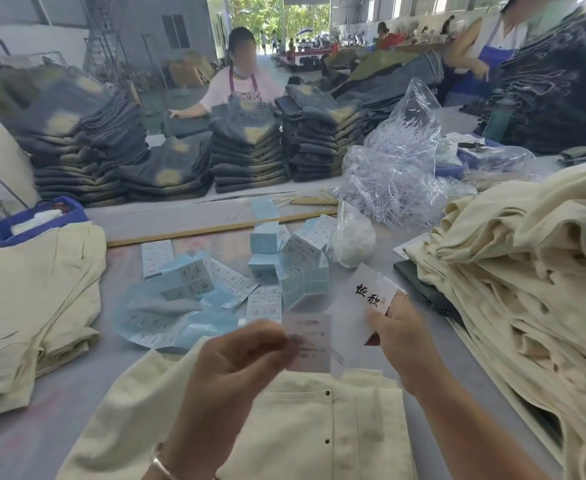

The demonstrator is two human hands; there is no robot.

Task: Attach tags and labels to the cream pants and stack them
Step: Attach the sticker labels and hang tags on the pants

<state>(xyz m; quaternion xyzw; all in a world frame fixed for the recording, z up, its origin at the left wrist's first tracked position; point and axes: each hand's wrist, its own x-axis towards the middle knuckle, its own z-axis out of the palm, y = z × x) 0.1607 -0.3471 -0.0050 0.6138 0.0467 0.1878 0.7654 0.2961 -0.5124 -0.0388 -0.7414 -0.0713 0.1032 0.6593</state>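
Observation:
A pair of cream pants (305,427) lies flat on the table right in front of me. Above it my left hand (236,362) pinches a pale, blurred tag (310,344) between thumb and fingers. To the right, my right hand (393,336) holds a white hang tag (371,292) printed with black characters. On the left sits a stack of folded cream pants (32,313). A tall loose pile of cream pants (520,282) fills the right side.
Blue and white label sheets (215,285) are scattered mid-table. A clear bag of plastic fasteners (395,164) and a small bag (352,240) lie behind them. A blue bin (35,220) stands at left. Stacks of dark jeans (246,147) and two people are beyond.

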